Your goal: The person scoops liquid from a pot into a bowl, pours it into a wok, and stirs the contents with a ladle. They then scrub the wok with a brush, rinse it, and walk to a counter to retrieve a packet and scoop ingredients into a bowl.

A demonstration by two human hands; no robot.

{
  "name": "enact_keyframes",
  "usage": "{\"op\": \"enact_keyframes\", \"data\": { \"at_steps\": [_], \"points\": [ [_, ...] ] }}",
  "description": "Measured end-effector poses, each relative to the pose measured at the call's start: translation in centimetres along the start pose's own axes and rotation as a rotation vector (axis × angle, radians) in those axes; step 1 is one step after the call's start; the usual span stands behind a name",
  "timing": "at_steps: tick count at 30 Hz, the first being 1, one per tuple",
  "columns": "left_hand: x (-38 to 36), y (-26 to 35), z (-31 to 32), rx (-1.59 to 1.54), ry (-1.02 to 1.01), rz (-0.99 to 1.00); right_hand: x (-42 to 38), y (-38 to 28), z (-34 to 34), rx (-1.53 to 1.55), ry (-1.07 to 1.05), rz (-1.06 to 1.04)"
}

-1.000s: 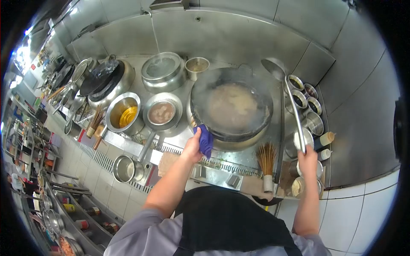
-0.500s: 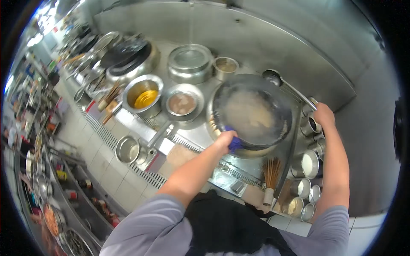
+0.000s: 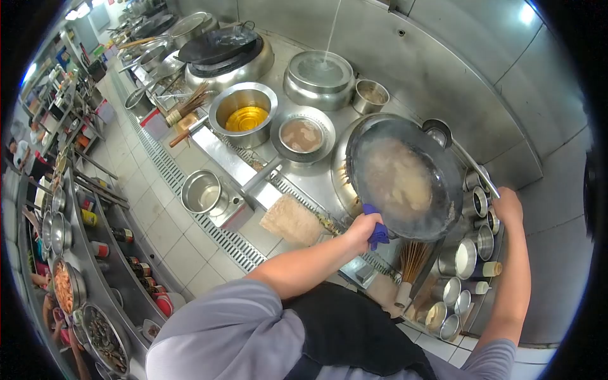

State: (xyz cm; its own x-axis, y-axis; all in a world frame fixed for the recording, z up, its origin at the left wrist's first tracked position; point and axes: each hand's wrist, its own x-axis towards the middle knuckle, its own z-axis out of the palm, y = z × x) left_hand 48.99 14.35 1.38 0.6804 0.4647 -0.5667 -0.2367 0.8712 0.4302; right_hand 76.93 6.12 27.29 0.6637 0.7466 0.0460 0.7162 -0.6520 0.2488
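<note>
My left hand [image 3: 365, 232] is closed around a folded purple cloth [image 3: 378, 235] at the near-left rim of a dark wok [image 3: 447, 180]. Cloudy, steaming liquid [image 3: 396, 168] with a pale mass in it lies inside the wok. The wok is tipped to the right on its metal burner ring [image 3: 341, 174]. In my right hand [image 3: 508, 206] is the long handle of a ladle [image 3: 476, 166]. The ladle's bowl, near the wok's far-right rim, holds something I cannot make out.
Left of the wok sit a pan with a strainer [image 3: 323, 152] and a pot of yellow oil [image 3: 218, 117]. A lidded pot [image 3: 318, 98] stands behind, under running water. Seasoning containers [image 3: 457, 259] line the right side; a bamboo brush [image 3: 415, 261] lies near the front edge.
The wok has shifted and tipped to the right on its burner, uncovering more of the ring's left side. Both hands still hold the cloth and ladle; the camera view has turned.
</note>
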Motion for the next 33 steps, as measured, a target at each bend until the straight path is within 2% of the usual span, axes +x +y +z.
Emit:
{"op": "enact_keyframes", "data": {
  "at_steps": [2,5,10,19,23,33],
  "points": [
    [-1.6,0.3,0.1,0.016,-0.033,-0.064,-1.0,-0.2,-0.6,0.003,-0.002,-0.017],
    [-2.6,-0.3,0.1,-0.105,0.002,-0.062,-2.3,-0.7,-1.5,0.0,0.033,-0.021],
    [-3.4,-1.1,-1.4,-0.123,-0.039,-0.092,-2.8,-0.9,-2.3,-0.036,0.048,-0.084],
    [-3.3,-1.9,-2.8,-0.214,-0.1,-0.083,-3.3,-2.4,-4.0,-0.009,0.139,-0.159],
    [-2.9,-2.2,-3.1,-0.246,-0.133,-0.11,-3.3,-3.3,-5.0,-0.05,0.111,-0.154],
    [-3.6,-1.8,-2.2,-0.211,-0.087,-0.046,-2.4,-3.6,-5.4,-0.069,0.137,-0.163]
  ]
}}
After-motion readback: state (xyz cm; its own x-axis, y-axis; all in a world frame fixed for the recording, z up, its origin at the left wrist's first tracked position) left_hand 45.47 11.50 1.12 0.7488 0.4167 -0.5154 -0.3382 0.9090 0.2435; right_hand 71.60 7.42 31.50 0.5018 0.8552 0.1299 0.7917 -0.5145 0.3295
